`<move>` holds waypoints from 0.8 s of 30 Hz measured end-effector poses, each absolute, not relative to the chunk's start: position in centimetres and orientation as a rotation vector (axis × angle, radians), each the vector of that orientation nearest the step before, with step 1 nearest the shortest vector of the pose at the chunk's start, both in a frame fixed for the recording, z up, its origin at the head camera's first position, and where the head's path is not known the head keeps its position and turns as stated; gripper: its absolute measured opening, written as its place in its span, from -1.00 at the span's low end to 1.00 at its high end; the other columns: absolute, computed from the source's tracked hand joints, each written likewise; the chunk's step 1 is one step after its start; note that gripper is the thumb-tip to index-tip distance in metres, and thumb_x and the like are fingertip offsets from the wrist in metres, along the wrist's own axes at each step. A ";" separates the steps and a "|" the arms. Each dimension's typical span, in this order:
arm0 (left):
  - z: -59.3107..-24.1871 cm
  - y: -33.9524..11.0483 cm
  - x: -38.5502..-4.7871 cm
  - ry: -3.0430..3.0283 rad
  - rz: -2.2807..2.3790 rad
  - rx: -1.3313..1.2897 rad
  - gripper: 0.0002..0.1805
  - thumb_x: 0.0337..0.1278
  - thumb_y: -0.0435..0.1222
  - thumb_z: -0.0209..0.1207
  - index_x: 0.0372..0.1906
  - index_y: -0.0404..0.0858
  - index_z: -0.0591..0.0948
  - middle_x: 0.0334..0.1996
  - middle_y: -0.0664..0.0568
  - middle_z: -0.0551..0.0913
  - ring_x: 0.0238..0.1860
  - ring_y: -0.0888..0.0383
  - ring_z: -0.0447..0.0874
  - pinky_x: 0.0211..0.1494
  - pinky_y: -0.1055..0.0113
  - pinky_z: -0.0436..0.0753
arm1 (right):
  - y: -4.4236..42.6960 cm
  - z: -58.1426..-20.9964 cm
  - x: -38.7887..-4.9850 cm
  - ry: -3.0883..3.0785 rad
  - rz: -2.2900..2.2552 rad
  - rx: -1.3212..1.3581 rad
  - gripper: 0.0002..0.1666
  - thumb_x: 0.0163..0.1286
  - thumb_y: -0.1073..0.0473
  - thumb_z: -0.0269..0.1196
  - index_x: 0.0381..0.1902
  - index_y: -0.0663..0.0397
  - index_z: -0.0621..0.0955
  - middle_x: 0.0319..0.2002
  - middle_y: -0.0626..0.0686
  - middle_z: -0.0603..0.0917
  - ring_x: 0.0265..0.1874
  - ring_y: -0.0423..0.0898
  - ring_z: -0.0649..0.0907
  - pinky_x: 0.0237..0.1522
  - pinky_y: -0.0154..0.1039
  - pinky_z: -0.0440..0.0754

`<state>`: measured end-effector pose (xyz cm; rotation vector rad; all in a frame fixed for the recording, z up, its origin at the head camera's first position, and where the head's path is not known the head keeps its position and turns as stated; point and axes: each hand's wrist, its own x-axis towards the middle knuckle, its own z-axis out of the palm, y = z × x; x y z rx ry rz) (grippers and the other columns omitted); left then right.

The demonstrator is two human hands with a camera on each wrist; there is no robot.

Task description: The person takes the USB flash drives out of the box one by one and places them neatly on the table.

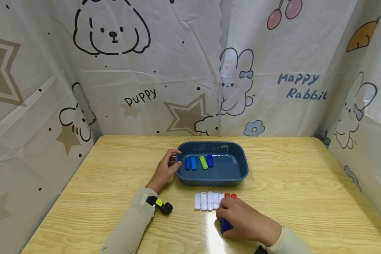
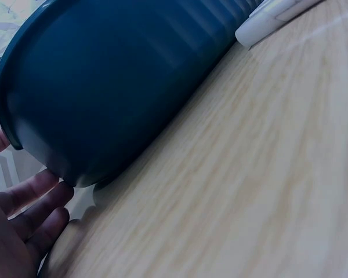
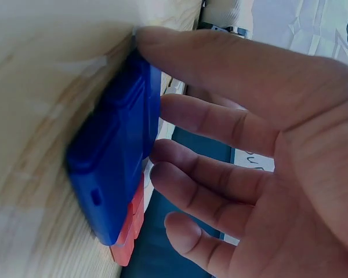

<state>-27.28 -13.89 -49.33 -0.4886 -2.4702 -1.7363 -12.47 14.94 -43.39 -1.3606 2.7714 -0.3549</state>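
My left hand grips the left end of a dark blue bin, thumb and index finger at its rim. In the left wrist view, other fingers of my left hand reach along the outer wall of the bin. My right hand bends over blue pieces on the table, partly hiding them. The right wrist view has the thumb of my right hand on one end of the blue pieces and fingertips along their side.
Inside the bin lie two blue pieces, a green piece and a darker blue piece. Several white pieces stand in a row before it, beside red pieces partly covered by my right hand. Printed cloth hangs behind the table.
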 end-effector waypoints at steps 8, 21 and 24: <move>-49.3 -13.9 -27.3 -2.473 -1.737 -0.491 -0.63 0.27 -0.30 0.12 0.14 0.00 0.42 0.19 -0.03 0.45 0.14 -0.01 0.46 0.19 0.06 0.47 | 15.1 -43.3 -12.6 2.775 -0.342 -1.322 -0.63 -0.05 0.00 0.48 -0.28 -0.12 0.60 -0.32 -0.15 0.44 -0.32 -0.26 0.41 -0.20 -0.31 0.49; -49.5 -14.0 -27.4 -2.475 -1.748 -0.494 -0.63 0.27 -0.28 0.12 0.15 -0.01 0.42 0.21 -0.03 0.44 0.15 -0.01 0.45 0.20 0.05 0.46 | 15.4 -43.3 -12.9 2.784 -0.333 -1.252 -0.62 -0.01 -0.03 0.47 -0.25 -0.12 0.59 -0.33 -0.16 0.45 -0.37 -0.24 0.39 -0.26 -0.30 0.45; -49.5 -13.9 -27.4 -2.476 -1.751 -0.486 -0.63 0.27 -0.28 0.12 0.15 0.00 0.42 0.21 -0.03 0.44 0.15 -0.02 0.45 0.20 0.05 0.47 | 15.4 -43.1 -13.0 2.783 -0.327 -1.228 -0.57 0.00 -0.06 0.47 -0.21 -0.10 0.58 -0.31 -0.15 0.45 -0.36 -0.23 0.40 -0.26 -0.28 0.46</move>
